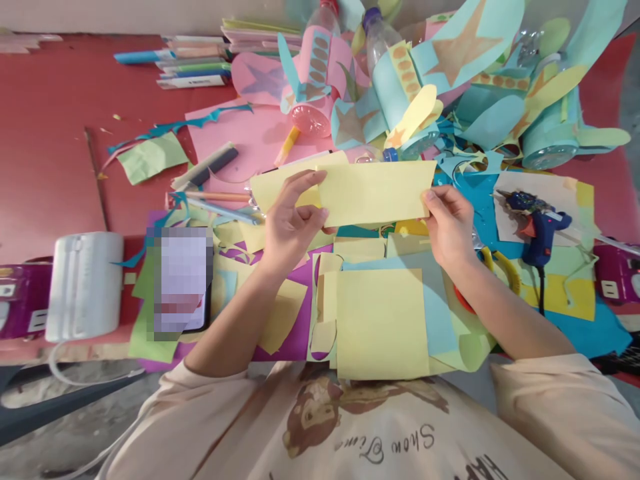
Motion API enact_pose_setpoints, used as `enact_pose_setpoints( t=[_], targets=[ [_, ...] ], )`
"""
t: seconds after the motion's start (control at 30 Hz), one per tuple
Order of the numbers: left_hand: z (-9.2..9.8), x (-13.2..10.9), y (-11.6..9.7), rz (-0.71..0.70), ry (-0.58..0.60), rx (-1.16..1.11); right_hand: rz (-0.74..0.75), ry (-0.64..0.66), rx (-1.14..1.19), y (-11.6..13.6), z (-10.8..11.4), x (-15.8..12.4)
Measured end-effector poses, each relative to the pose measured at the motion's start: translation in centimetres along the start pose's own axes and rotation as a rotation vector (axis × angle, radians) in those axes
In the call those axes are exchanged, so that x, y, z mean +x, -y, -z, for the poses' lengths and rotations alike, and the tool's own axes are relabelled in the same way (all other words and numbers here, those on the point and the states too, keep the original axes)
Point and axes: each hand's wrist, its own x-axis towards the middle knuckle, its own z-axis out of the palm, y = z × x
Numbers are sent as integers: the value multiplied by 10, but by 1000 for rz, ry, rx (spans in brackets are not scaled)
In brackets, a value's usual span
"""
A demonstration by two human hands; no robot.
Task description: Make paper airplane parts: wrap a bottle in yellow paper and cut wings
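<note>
A pale yellow paper strip (375,193) is held up level above the cluttered table. My left hand (293,220) is at its left end, with the index finger on the upper corner and the thumb on the lower one. At the other end my right hand (450,217) pinches the edge between thumb and fingers. Below the strip lies a square yellow sheet (383,320), on top of light blue paper (443,320) and other cut pieces. Another pale yellow piece (267,193) shows behind my left hand.
Decorated plastic bottles (383,60) with paper wings stand at the back. A glue gun (543,233) and yellow-handled scissors (505,270) lie at right. At left are a phone (185,280), a white box-shaped device (85,287) with a cable, and markers (193,70).
</note>
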Motion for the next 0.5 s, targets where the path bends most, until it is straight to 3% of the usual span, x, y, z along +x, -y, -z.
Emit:
enact_pose_setpoints(
  t=[0.5],
  targets=[
    [-7, -4, 2, 60, 6, -112, -3, -15, 5, 1, 2, 2]
  ],
)
